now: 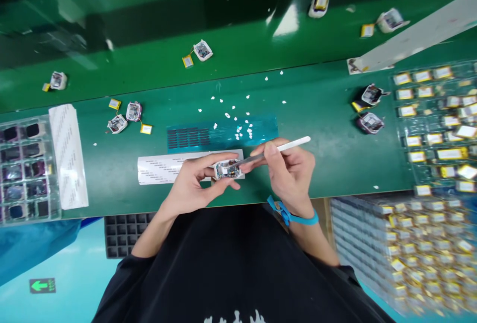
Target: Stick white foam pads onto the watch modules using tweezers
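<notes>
Green bench [328,164]: loose casings [128,117], battery trays [436,124].

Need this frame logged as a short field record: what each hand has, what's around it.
left hand: left hand grips a small open device housing, circuit parts showing
right hand: right hand holds tweezers, tip at the housing
under hands: white label strip on the green bench
behind hands: blue film sheet with white scraps
left of bench: tray of dark parts
right of bench: trays of yellow-tagged cells
wrist: blue strap on the right wrist
</notes>
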A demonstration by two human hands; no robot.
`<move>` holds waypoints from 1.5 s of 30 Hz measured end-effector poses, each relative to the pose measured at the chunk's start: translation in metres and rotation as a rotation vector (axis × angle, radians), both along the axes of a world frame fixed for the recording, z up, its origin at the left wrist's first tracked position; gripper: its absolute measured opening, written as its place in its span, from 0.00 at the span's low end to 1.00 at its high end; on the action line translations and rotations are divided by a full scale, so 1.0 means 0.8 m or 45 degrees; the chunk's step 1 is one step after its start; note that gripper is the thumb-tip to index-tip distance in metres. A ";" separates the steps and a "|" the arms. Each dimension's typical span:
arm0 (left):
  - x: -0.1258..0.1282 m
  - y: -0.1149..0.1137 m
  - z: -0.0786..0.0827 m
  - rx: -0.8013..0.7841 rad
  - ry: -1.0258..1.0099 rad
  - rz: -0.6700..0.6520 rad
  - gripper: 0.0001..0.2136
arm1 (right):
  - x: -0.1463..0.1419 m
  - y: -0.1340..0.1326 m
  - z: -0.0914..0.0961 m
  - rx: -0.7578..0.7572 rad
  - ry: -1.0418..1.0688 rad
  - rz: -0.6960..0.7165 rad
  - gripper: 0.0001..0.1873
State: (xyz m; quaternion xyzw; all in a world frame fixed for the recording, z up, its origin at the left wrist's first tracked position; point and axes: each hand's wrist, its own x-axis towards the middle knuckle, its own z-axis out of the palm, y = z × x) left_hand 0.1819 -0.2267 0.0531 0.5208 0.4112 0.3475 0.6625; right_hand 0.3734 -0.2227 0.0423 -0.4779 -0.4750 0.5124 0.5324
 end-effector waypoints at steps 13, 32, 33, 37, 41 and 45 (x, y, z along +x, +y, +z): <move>0.006 -0.003 0.009 0.006 0.083 0.058 0.18 | 0.000 0.003 0.000 0.039 -0.043 0.035 0.14; 0.000 -0.005 -0.001 0.040 0.183 0.084 0.13 | -0.001 0.008 -0.003 0.143 -0.178 0.099 0.14; -0.003 -0.006 -0.002 0.053 0.218 0.078 0.14 | 0.002 0.009 -0.005 0.192 -0.173 0.108 0.13; -0.026 -0.006 -0.004 0.192 0.511 0.135 0.14 | 0.015 0.030 -0.010 0.380 -0.205 0.107 0.12; -0.047 0.007 -0.012 0.359 0.733 0.254 0.09 | 0.014 0.063 -0.016 0.437 -0.613 0.308 0.11; -0.052 0.028 -0.026 0.544 0.867 0.174 0.10 | 0.002 0.079 -0.032 0.373 -0.697 0.411 0.11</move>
